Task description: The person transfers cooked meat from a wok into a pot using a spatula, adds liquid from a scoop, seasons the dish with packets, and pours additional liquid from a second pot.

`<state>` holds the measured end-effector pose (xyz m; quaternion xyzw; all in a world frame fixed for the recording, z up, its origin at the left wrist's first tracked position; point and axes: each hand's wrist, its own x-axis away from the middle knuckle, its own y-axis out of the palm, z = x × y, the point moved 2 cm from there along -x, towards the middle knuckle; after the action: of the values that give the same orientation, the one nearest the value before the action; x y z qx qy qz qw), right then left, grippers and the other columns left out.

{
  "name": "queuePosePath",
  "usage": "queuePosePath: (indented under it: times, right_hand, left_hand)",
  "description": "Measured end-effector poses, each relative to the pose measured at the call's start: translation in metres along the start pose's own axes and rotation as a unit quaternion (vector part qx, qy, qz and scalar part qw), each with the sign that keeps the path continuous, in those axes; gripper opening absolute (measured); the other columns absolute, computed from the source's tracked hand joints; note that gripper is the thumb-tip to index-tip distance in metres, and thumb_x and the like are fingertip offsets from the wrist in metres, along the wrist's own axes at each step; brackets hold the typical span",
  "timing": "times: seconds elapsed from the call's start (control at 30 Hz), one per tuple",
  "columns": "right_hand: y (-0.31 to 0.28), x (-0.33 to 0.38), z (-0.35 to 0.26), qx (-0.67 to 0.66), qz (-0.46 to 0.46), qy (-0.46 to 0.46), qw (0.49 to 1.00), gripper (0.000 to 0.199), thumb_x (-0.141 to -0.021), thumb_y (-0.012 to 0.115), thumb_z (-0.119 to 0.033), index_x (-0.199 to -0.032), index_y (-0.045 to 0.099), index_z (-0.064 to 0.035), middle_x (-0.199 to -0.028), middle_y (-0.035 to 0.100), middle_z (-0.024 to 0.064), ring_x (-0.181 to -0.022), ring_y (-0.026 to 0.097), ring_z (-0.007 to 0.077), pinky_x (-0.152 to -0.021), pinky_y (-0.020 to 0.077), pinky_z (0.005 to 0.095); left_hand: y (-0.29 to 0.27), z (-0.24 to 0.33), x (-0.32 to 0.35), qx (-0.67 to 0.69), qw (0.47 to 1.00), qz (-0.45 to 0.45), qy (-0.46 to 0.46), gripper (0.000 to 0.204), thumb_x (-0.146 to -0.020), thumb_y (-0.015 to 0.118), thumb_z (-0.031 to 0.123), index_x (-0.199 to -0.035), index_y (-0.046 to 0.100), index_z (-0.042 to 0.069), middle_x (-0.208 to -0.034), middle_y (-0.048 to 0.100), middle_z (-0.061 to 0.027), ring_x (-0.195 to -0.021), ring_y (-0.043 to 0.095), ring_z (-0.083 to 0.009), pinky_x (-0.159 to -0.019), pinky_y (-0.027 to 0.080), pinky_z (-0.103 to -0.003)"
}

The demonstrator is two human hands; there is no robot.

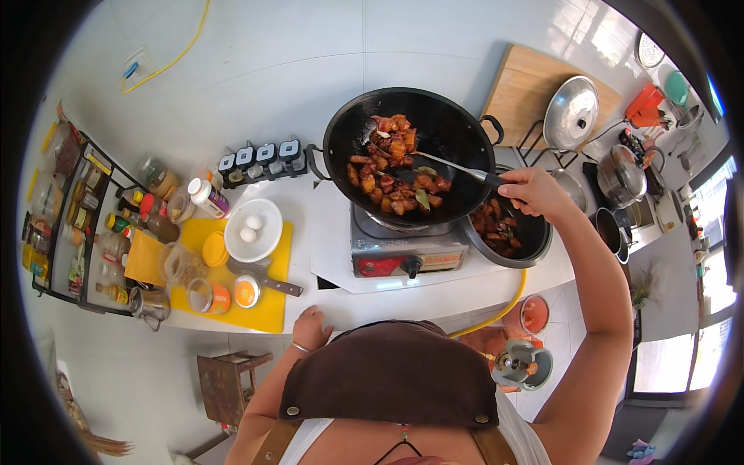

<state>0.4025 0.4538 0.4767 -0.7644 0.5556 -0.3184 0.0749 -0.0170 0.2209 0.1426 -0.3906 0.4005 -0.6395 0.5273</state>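
My right hand (533,191) is closed around the black handle of a long metal cooking utensil (459,166). Its shaft slants down into a black wok (465,128), where meat hides the head, so I cannot tell its exact shape. Glossy brown meat chunks (387,198) lie in the wok, with a bay leaf (422,198) among them. Below my right forearm, a dark pot (535,252) holds more brown meat. The wok sits on a portable gas stove (407,252). My left hand (311,328) rests at the counter's front edge, holding nothing, fingers loosely apart.
A yellow cutting board (267,310) at left carries a cleaver (267,277), jars and a white bowl (267,240) with two eggs. A condiment rack (97,167) stands far left. A yellow hose (511,306) hangs below the stove. A lid (571,108) leans back right.
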Motion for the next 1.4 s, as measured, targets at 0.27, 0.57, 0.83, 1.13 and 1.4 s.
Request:
queuePosePath:
  times: [0.27, 0.57, 0.83, 1.13, 1.4]
  right_hand:
    - [-0.033, 0.051, 0.011, -0.002, 0.043, 0.019, 0.999, 0.026, -0.083, 0.061, -0.009, -0.108, 0.064, -0.0006, -0.06, 0.048, 0.0002, -0.042, 0.033, 0.0038, -0.037, 0.0197, 0.0198]
    - [-0.078, 0.139, 0.041, -0.018, 0.165, 0.078, 0.983, 0.03, -0.082, 0.059, -0.005, -0.111, 0.061, 0.0007, -0.059, 0.048, -0.0003, -0.04, 0.032, 0.0032, -0.036, 0.0193, 0.0185]
    - [-0.1, 0.171, 0.107, 0.058, 0.217, 0.093, 0.97, 0.029, -0.079, 0.066, -0.007, -0.106, 0.064, 0.0021, -0.06, 0.05, 0.0, -0.046, 0.04, 0.0048, -0.04, 0.029, 0.0199]
    - [-0.024, 0.111, 0.16, 0.641, 0.25, 0.123, 0.715, 0.047, -0.083, 0.061, -0.018, -0.128, 0.049, -0.0209, -0.089, 0.061, 0.0071, -0.077, 0.065, 0.0257, -0.061, 0.0531, 0.0369]
    - [-0.086, 0.168, 0.17, 0.313, 0.34, 0.023, 0.887, 0.033, -0.077, 0.069, -0.014, -0.109, 0.065, -0.0054, -0.079, 0.067, 0.0122, -0.066, 0.062, 0.0214, -0.063, 0.0478, 0.0337]
  left_hand:
    - [-0.009, 0.014, -0.006, -0.047, 0.999, 0.001, 0.013, 0.034, -0.069, 0.073, 0.028, -0.085, 0.06, 0.001, -0.097, 0.058, -0.0202, -0.093, 0.058, -0.0364, -0.078, 0.049, -0.044]
    - [-0.008, 0.022, -0.016, -0.093, 0.995, -0.041, 0.005, 0.032, -0.07, 0.071, 0.032, -0.081, 0.059, 0.004, -0.087, 0.058, -0.0173, -0.082, 0.059, -0.0342, -0.069, 0.049, -0.044]
    - [-0.002, 0.027, -0.029, -0.134, 0.989, -0.066, -0.002, 0.035, -0.07, 0.071, 0.035, -0.082, 0.06, 0.004, -0.084, 0.059, -0.0172, -0.077, 0.06, -0.034, -0.065, 0.05, -0.045]
    - [-0.004, 0.027, -0.04, -0.149, 0.984, -0.094, -0.01, 0.037, -0.07, 0.071, 0.037, -0.082, 0.059, 0.004, -0.083, 0.06, -0.0174, -0.077, 0.061, -0.0342, -0.064, 0.05, -0.044]
    - [-0.006, 0.03, -0.032, -0.128, 0.988, -0.082, -0.011, 0.035, -0.07, 0.072, 0.034, -0.081, 0.058, 0.004, -0.082, 0.059, -0.0173, -0.077, 0.06, -0.0344, -0.064, 0.049, -0.045]
